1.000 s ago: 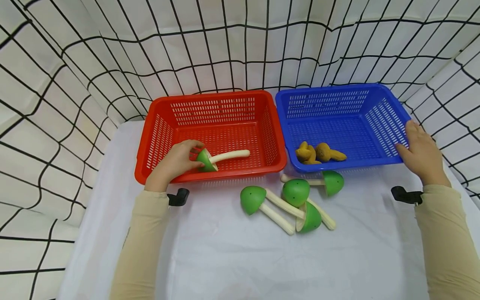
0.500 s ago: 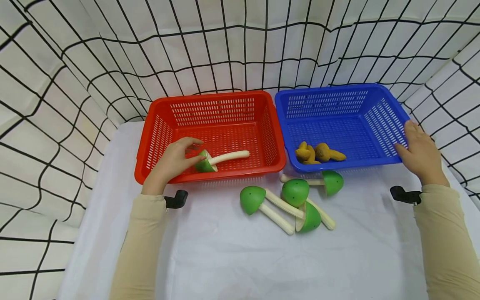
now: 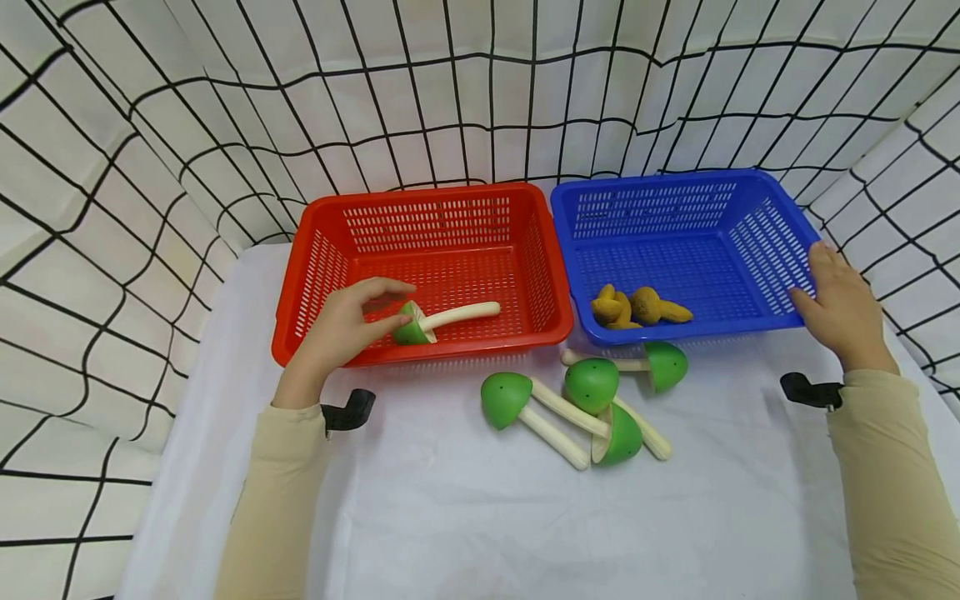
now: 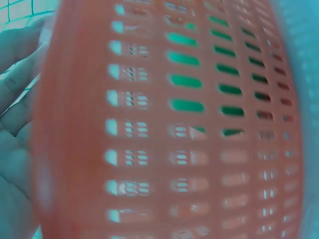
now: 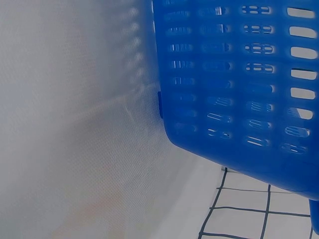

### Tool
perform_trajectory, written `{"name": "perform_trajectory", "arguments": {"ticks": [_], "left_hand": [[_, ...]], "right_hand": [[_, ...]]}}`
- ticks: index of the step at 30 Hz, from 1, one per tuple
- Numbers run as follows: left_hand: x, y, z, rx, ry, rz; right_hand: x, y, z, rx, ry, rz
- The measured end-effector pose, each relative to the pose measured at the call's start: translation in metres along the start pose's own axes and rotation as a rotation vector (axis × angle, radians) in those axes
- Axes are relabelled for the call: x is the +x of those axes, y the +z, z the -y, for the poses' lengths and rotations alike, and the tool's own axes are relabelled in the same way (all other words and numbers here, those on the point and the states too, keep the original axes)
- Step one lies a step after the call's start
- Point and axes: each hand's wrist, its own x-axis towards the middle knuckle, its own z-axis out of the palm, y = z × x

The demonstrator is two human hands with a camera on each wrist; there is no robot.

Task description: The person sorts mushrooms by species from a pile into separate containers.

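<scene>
— Spread apart, the thumb and fingers of a person's left hand pinch nothing above a green-capped mushroom inside the red basket.

— Contact, or merely close?

— Unclear from the head view. The thumb tip sits at the edge of the cap, and whether it touches cannot be told; the fingers arch higher. The mushroom lies on its side near the basket's front wall, pale stem pointing right.

— And the other hand?

— The right hand rests on the right-side rim of the blue basket, near the front corner, thumb toward the inside. How firmly it holds cannot be told; the right wrist view shows the basket's side but no fingers.

— Which step is this?

— The close of a placement, by all appearances: one mushroom down in the red basket, four more green mushrooms in a crossed heap on the white cloth in front, yellow-brown mushrooms grouped in the blue.

— What does the next move call for?

— Most likely a straight lift, fingers wide so as not to catch the cap, high enough to pass the red rim. A reach to the heap would then need care, since overlapping stems could drag a neighbor along.
</scene>
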Motion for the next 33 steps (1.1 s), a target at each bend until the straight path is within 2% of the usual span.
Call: {"name": "perform_trajectory", "arguments": {"ticks": [5,9,12,20,23,25,31,33], "left_hand": [[-0.007,0.004,-0.013,-0.044,0.088,-0.031],[-0.015,0.011,-0.024,-0.076,0.191,-0.076],[-0.022,0.018,-0.031,-0.098,0.267,-0.085],[-0.039,0.044,-0.040,-0.131,0.366,0.022],[-0.043,0.056,-0.040,-0.140,0.410,0.041],[-0.045,0.062,-0.040,-0.143,0.416,0.051],[-0.051,0.078,-0.037,-0.149,0.361,0.077],[-0.052,0.084,-0.035,-0.150,0.364,0.078]], "right_hand": [[0.000,0.000,0.000,0.001,0.015,0.001],[0.000,0.000,-0.001,0.001,0.022,0.001],[0.000,0.001,-0.001,0.002,0.021,-0.002],[0.000,0.002,-0.001,0.002,0.016,-0.009],[0.000,0.002,-0.001,0.004,0.015,-0.008],[0.000,0.001,-0.001,0.005,0.015,-0.006],[0.000,0.001,-0.001,0.008,0.008,-0.010],[0.000,0.001,-0.001,0.008,0.010,-0.012]]}}
